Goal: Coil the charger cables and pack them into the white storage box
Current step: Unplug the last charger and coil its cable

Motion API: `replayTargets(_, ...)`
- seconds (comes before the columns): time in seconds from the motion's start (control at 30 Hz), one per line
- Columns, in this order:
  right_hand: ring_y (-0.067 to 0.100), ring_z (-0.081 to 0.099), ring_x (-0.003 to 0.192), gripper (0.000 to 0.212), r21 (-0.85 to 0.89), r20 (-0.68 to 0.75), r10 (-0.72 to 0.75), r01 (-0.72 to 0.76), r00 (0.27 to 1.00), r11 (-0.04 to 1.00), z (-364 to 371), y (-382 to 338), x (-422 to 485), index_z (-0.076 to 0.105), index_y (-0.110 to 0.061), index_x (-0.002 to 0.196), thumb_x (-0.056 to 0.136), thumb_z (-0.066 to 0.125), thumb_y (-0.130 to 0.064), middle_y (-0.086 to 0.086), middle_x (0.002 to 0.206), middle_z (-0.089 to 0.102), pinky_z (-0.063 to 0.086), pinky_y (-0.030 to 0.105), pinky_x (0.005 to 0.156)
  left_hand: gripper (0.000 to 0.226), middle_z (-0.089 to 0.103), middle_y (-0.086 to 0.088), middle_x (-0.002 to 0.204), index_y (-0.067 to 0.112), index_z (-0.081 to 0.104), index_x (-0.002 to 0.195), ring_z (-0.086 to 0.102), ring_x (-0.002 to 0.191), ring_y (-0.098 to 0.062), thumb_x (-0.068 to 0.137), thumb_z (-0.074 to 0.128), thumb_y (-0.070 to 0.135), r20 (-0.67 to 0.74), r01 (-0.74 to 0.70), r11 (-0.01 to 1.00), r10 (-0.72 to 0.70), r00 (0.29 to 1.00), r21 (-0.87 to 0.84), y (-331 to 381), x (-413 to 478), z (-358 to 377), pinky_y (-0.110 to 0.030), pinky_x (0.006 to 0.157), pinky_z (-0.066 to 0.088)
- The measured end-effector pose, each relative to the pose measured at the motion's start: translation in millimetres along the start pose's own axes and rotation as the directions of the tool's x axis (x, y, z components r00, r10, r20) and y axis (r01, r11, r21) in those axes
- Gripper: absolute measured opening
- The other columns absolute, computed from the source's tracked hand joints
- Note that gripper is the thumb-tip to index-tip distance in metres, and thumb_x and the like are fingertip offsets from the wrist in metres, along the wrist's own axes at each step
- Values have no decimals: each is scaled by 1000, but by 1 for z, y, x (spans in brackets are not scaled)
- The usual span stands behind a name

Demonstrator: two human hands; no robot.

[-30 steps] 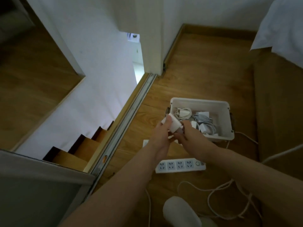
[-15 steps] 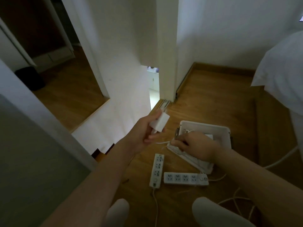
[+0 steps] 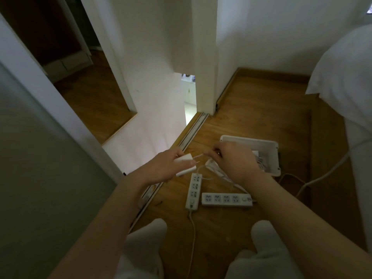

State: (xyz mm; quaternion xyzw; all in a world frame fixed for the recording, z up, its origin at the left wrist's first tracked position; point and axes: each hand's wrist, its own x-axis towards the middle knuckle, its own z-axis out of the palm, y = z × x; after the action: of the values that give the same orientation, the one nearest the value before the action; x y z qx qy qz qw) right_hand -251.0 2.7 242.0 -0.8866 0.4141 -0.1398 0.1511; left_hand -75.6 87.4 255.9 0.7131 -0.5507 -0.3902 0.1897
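We kneel on the wooden floor [image 3: 251,109] with both hands raised in front of us, just short of the white box [image 3: 270,144]. Our left hand [image 3: 165,168] grasps a white charger [image 3: 186,165], fingers wrapped over its top and the thumb across its near side. A thin cable [image 3: 199,158] runs from the charger's right end across the short gap to our right hand [image 3: 233,164]. That hand's fingers are curled and pinch the cable at their tips, though motion blur hides exactly how the strand is held. The right hand hovers over the near left corner of the box and covers that part of it.

The box sits on the floor beyond and to the right of the hands. A few pale coiled cables [image 3: 260,161] lie against its right wall.

Below the hands lie two white power strips. One [image 3: 193,190] points away from us, and the other [image 3: 227,199] lies crosswise, just beside its near end. A thicker white cord [image 3: 324,173] trails over the floor to the right of the box, and white bedding [image 3: 346,81] hangs at the right edge.
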Motion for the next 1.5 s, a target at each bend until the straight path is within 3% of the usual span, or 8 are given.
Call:
replayTargets(0.17,10,55,62,34,103,-78,44,-36,996,994,3,-28,-17,62,-16,89,97,40,-41,-6,70,56,50,25,60,26,49,5,94,23,38,107,55,71,-13,92,52,38,-135,15,1000,-15,991,-4,-8,-9,4,-11,50,43)
replayTargets(0.47,6,48,54,32,297,13,2,-6,1000,955,15,-51,-39,56,-15,104,102,29,-31,-5,72,56,42,22,52,26,48,7,90,19,34,109,59,76,-15,94,50,33,-402,-49,986,-19,915,-160,-5,-7,17,-32,67,57)
replayTargets(0.77,3,37,47,25,503,-49,21,6,999,864,19,-56,-42,49,-17,101,101,28,-31,-10,60,43,27,16,46,23,41,7,92,16,28,108,50,73,-6,96,48,21,-495,-133,951,-24,868,-280,11,0,21,-10,54,46)
replayTargets(1.1,5,48,59,4,509,223,-154,20,963,860,34,-52,-38,38,-22,99,100,34,-21,-8,70,50,39,18,55,32,57,-8,92,4,43,124,62,77,-17,97,46,20,-297,-82,550,-314,902,-831,19,2,20,-27,64,57)
replayTargets(1.2,-1,48,58,13,545,210,-160,21,965,838,34,-46,-33,42,-23,86,99,40,-19,-10,68,52,38,10,54,29,55,-15,101,2,45,123,61,85,-25,99,41,18,-211,-124,300,-279,937,-946,20,2,19,-44,86,52)
replayTargets(1.33,-2,50,59,22,514,294,-174,-1,940,858,36,-35,-30,55,-18,82,99,42,-23,-10,68,54,40,9,56,22,52,-18,100,6,48,114,57,79,-24,99,40,19,-104,-134,-167,-178,979,-977,21,-1,16,-43,75,56)
replayTargets(1.4,1,51,62,27,458,344,-169,-8,924,889,38,-28,-30,62,-14,89,99,41,-25,-7,72,57,40,15,59,21,53,-16,95,7,53,107,54,74,-21,98,40,21,-88,-119,-182,-170,981,-976,19,-1,14,-30,58,57)
replayTargets(1.5,9,58,70,22,292,330,-164,65,930,954,32,-17,-30,63,-15,99,98,44,-27,0,83,63,43,20,61,26,56,-12,82,6,56,99,47,51,-13,95,39,25,-32,-31,5,-80,996,-999,22,-4,12,-17,40,40)
